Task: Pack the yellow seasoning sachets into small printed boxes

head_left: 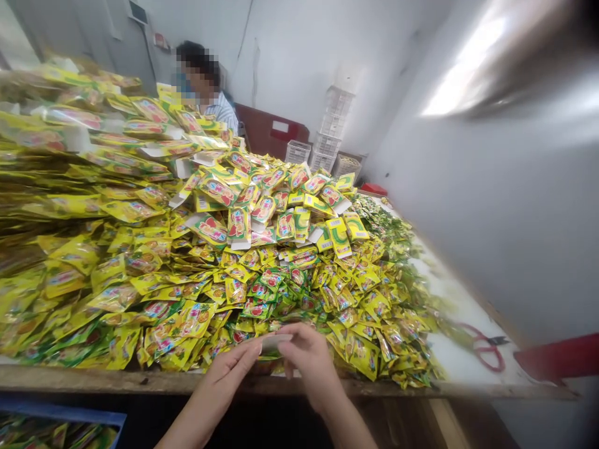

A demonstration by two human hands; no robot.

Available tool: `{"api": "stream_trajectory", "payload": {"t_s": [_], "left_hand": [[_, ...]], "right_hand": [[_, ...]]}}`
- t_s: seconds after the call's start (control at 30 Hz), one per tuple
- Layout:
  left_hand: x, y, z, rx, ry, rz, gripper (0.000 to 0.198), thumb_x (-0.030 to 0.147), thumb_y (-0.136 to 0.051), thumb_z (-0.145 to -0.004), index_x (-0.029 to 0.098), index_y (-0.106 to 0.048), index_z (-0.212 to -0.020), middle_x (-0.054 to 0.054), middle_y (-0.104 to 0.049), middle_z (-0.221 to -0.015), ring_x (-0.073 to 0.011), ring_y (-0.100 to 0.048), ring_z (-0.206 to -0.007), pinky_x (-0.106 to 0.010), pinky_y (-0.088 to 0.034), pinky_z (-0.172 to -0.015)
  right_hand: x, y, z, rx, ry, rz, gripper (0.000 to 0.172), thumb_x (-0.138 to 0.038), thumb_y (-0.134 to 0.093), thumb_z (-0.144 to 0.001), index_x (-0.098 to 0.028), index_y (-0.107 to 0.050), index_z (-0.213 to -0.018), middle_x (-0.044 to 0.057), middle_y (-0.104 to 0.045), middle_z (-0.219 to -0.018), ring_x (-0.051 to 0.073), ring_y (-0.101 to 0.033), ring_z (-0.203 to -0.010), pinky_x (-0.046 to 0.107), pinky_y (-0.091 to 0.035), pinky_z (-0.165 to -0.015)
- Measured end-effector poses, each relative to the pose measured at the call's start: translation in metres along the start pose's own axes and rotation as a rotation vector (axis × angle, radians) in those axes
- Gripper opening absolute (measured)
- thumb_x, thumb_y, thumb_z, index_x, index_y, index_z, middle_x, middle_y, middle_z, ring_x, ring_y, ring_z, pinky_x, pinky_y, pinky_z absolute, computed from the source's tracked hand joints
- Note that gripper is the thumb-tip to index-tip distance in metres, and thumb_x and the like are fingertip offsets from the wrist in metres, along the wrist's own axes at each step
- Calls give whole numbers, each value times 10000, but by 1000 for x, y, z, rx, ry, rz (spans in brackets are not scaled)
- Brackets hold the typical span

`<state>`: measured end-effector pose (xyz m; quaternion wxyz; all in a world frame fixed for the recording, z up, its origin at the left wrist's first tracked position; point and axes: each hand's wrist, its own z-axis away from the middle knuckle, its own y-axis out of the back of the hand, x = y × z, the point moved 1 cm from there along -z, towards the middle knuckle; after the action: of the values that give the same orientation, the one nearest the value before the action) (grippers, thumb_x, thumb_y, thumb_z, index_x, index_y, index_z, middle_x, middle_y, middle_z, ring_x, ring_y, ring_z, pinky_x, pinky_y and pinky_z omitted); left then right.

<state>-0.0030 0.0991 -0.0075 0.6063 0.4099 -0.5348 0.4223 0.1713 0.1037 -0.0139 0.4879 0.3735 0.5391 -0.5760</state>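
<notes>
My left hand (233,369) and my right hand (309,360) meet at the front edge of the wooden table (140,380). Together they pinch a small pale packet (272,344) between fingertips, seen edge-on. Right behind the hands lies a huge heap of yellow snack sachets (262,293) with red and green print. Flat folded yellow cartons (281,212) lie on top of the heap further back.
Tall stacks of yellow packs (70,187) fill the left side. A person (206,87) sits behind the heap. Red-handled scissors (484,349) lie on the white tabletop at right. White baskets (327,143) stand by the back wall. A blue crate (60,427) with sachets sits below left.
</notes>
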Motion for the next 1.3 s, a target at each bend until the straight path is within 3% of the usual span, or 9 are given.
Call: {"api": "stream_trajectory", "payload": {"t_s": [0.1, 0.2, 0.3, 0.6, 0.73, 0.93, 1.07, 1.2, 1.3], "left_hand": [[8, 4, 1, -1, 45, 34, 323, 390, -597, -876, 274, -712, -1154, -27, -719, -1191, -249, -607, -1176, -382, -417, -1072], [4, 14, -3, 192, -15, -15, 318, 366, -672, -810, 253, -735, -1101, -36, -758, -1086, -251, -685, -1024, -363, -526, -948], [-5, 22, -7, 311, -85, -118, 268, 384, -701, -785, 258, -766, -1013, -32, -772, -1042, -248, -700, -994, -353, -535, -943], [-6, 16, -17, 267, -173, -154, 276, 361, -670, -835, 250, -716, -1084, -43, -755, -1045, -213, -708, -945, -300, -573, -852], [-4, 19, -18, 248, -400, -269, 141, 270, -664, -852, 249, -753, -960, -35, -752, -976, -195, -700, -921, -281, -565, -842], [-13, 16, -10, 209, -566, -391, 260, 178, -702, -817, 279, -736, -1054, -43, -741, -1049, -213, -687, -993, -308, -553, -891], [-25, 9, -8, 130, -628, -373, 286, 121, -613, -870, 284, -699, -1089, -53, -721, -1079, -212, -666, -1035, -328, -540, -913], [-20, 3, -9, 61, -553, -470, 383, 165, -515, -931, 316, -601, -1272, -62, -666, -1039, -187, -656, -954, -279, -539, -826], [-8, -3, -7, 23, -472, -524, 389, 208, -437, -965, 320, -573, -1312, -62, -608, -987, -178, -640, -895, -261, -528, -778]], "right_hand": [[-1, -8, -5, 3, 56, 60, 171, -296, -739, -722, -182, -716, -847, -26, -571, -653, 49, -407, -407, 162, -349, -338], [-11, -14, -9, -31, 203, 150, 170, -307, -709, -769, -217, -770, -899, 19, -609, -819, 75, -523, -502, 191, -465, -416], [-18, -15, -12, -44, 239, 199, 174, -352, -701, -798, -224, -791, -875, 44, -617, -854, 120, -597, -592, 223, -536, -476], [-12, -13, -20, 28, 180, 168, 143, -303, -788, -707, -182, -756, -775, 16, -616, -744, 148, -621, -566, 271, -565, -494], [-15, -9, -19, -1, 305, 261, 106, -266, -804, -695, -196, -759, -761, 22, -627, -759, 154, -615, -607, 260, -537, -510], [-12, -5, -1, 41, 508, 441, 85, -178, -732, -788, -246, -759, -832, 39, -667, -836, 187, -634, -817, 303, -522, -742], [-19, 4, 12, -46, 532, 510, 160, -193, -642, -865, -266, -758, -949, 73, -664, -1005, 215, -622, -980, 342, -501, -857], [-36, 6, -16, -64, 421, 539, 158, -280, -619, -882, -225, -749, -810, 45, -677, -833, 192, -648, -800, 311, -520, -746], [-40, -17, -65, -86, 290, 685, 142, -291, -622, -873, -208, -736, -890, 25, -683, -808, 158, -643, -644, 272, -519, -616]]}}
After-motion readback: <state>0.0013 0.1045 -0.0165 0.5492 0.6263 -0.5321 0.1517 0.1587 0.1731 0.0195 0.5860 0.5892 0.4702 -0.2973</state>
